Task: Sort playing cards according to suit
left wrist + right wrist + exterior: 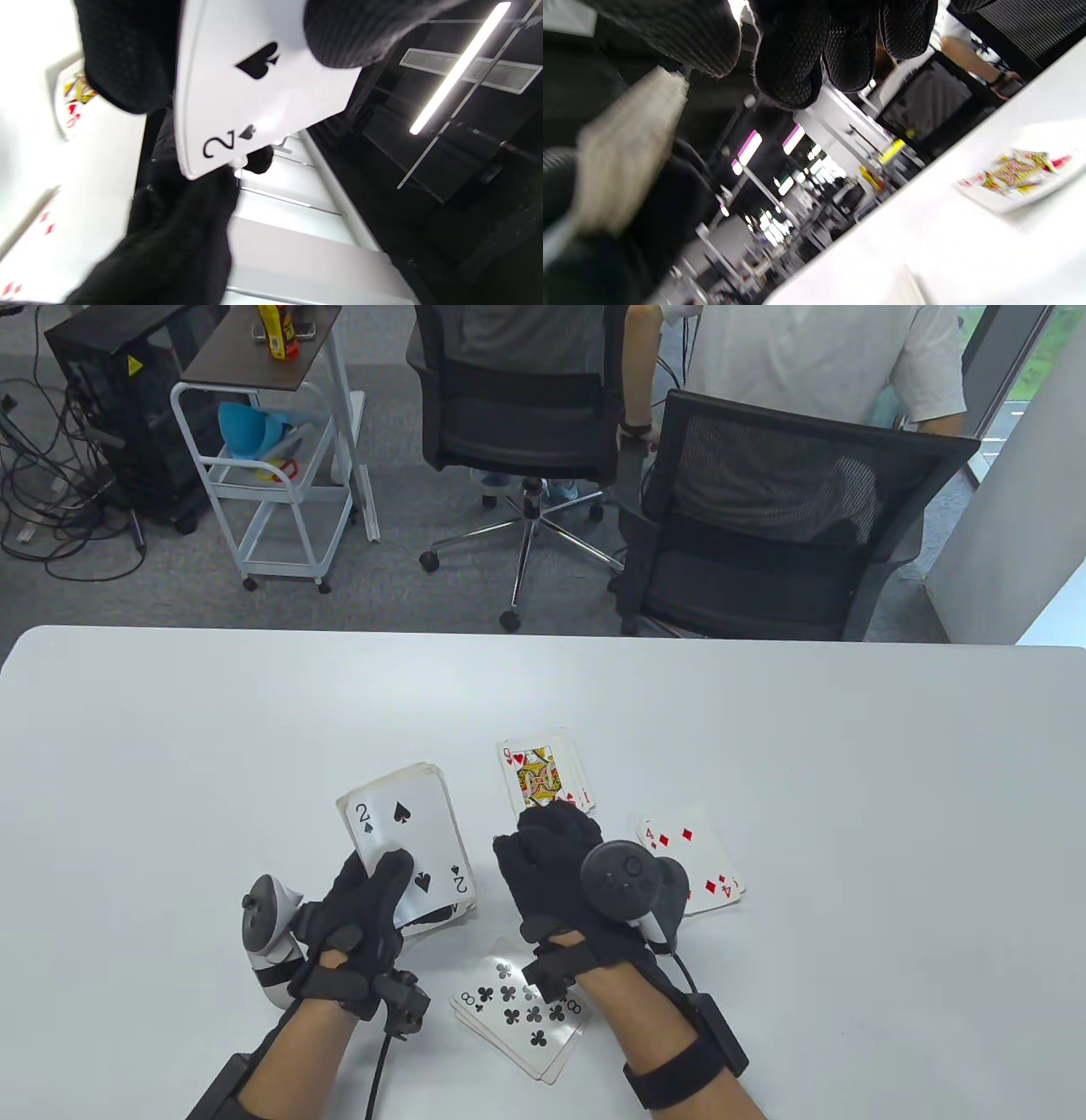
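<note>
My left hand (377, 899) grips a face-up deck (407, 831) with the 2 of spades (254, 97) on top, thumb pressed on its face and the deck tilted above the table. My right hand (543, 848) hovers just right of the deck, fingers (797, 55) loosely curled, holding nothing. Three face-up piles lie on the white table (170, 746). The hearts pile, topped by a queen (543, 772), is beyond my right hand. A diamonds pile showing a 4 (691, 857) lies to its right. A clubs pile showing an 8 (517, 1010) sits by my right wrist.
Beyond the table's far edge, two people sit in black office chairs (764, 517) with their backs to me. A white trolley (271, 475) stands at the far left.
</note>
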Demonstrator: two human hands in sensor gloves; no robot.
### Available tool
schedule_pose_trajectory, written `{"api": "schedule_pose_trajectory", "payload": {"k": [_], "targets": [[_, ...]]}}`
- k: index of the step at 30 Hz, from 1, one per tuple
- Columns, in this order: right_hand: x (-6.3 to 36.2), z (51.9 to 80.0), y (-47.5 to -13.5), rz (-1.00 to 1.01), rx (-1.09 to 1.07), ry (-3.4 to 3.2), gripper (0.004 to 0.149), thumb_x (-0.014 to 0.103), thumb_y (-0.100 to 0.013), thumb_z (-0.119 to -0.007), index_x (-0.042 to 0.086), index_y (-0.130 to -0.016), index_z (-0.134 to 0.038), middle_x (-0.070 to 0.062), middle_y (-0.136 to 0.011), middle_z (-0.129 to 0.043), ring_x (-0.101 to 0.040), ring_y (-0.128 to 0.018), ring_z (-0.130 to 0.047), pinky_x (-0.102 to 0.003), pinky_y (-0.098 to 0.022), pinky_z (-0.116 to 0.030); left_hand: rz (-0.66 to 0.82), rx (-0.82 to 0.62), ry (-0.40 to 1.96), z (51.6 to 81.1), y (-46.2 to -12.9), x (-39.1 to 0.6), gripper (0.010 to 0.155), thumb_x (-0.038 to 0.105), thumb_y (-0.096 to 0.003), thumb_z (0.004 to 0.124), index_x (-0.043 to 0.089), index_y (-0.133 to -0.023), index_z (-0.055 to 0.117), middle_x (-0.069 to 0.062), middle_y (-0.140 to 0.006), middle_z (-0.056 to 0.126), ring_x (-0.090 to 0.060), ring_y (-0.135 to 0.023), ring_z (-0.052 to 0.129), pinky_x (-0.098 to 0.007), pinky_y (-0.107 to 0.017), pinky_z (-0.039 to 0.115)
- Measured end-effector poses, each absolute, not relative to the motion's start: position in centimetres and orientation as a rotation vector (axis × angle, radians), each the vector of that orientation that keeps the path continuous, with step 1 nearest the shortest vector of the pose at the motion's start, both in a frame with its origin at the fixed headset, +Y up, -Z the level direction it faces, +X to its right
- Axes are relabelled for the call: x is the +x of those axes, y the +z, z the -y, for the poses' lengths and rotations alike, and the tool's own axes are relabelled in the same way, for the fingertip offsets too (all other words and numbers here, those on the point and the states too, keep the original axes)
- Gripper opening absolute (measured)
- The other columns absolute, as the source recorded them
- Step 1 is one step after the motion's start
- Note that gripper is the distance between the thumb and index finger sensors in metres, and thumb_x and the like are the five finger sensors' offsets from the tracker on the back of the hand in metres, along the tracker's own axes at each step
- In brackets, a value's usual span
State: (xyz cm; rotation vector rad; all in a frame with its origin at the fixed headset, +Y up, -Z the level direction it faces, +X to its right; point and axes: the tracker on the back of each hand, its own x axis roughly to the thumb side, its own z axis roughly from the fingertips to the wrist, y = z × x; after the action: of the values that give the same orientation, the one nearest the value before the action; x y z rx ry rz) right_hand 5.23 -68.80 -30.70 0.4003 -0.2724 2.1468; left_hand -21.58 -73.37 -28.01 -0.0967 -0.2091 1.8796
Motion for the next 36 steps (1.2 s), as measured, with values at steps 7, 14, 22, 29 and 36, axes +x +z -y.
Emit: {"api": "schedule_pose_trajectory", "payload": {"k": [7, 14, 22, 29, 36], "targets": [[5.5, 68.6, -29.8, 0.303, 0.446, 2.083, 0.05, 0.049, -0.055, -0.074, 0.007, -0.082, -0.083, -0.021, -0.1, -0.067, -0.052, -0.099, -0.05, -0.072, -0.067, -0.038, 0.213, -0.207, 1.792, 74.7, -28.1, -20.2, 0.06, 0.045, -0.0538, 0.08, 0.021, -0.104, 0.056, -0.003, -0.1, 0.079, -0.03, -0.082, 0.095, -0.041, -0.047, 0.094], [4.4, 70.2, -29.3, 0.273, 0.485, 2.152, 0.055, 0.053, -0.054, -0.077, 0.009, -0.088, -0.073, -0.021, -0.102, -0.063, -0.052, -0.099, -0.049, -0.073, -0.067, -0.038, 0.202, -0.228, 1.733, 74.9, -27.8, -19.7, 0.061, 0.043, -0.0534, 0.082, 0.022, -0.104, 0.056, -0.002, -0.1, 0.079, -0.03, -0.082, 0.095, -0.04, -0.048, 0.094], [3.3, 70.8, -28.7, 0.248, 0.545, 2.256, 0.058, 0.056, -0.051, -0.083, 0.011, -0.085, -0.072, -0.021, -0.103, -0.061, -0.052, -0.099, -0.048, -0.073, -0.067, -0.038, 0.123, -0.208, 1.82, 75.6, -27.8, -20.3, 0.059, 0.047, -0.0526, 0.083, 0.024, -0.102, 0.061, 0.0, -0.097, 0.084, -0.028, -0.078, 0.099, -0.038, -0.044, 0.096], [2.5, 70.9, -28.3, 0.295, 0.529, 2.253, 0.052, 0.048, -0.048, -0.089, 0.009, -0.08, -0.074, -0.02, -0.099, -0.067, -0.051, -0.097, -0.057, -0.072, -0.067, -0.042, 0.117, -0.183, 1.807, 75.8, -27.7, -20.8, 0.059, 0.049, -0.0516, 0.085, 0.026, -0.101, 0.064, 0.002, -0.095, 0.086, -0.027, -0.077, 0.1, -0.038, -0.043, 0.096], [3.5, 70.9, -28.4, 0.348, 0.485, 2.232, 0.038, 0.036, -0.053, -0.082, 0.006, -0.075, -0.085, -0.018, -0.094, -0.077, -0.047, -0.094, -0.067, -0.071, -0.067, -0.046, 0.124, -0.223, 1.823, 76.2, -27.7, -20.5, 0.062, 0.05, -0.0513, 0.086, 0.025, -0.103, 0.062, 0.0, -0.099, 0.082, -0.029, -0.081, 0.096, -0.039, -0.047, 0.095]]}}
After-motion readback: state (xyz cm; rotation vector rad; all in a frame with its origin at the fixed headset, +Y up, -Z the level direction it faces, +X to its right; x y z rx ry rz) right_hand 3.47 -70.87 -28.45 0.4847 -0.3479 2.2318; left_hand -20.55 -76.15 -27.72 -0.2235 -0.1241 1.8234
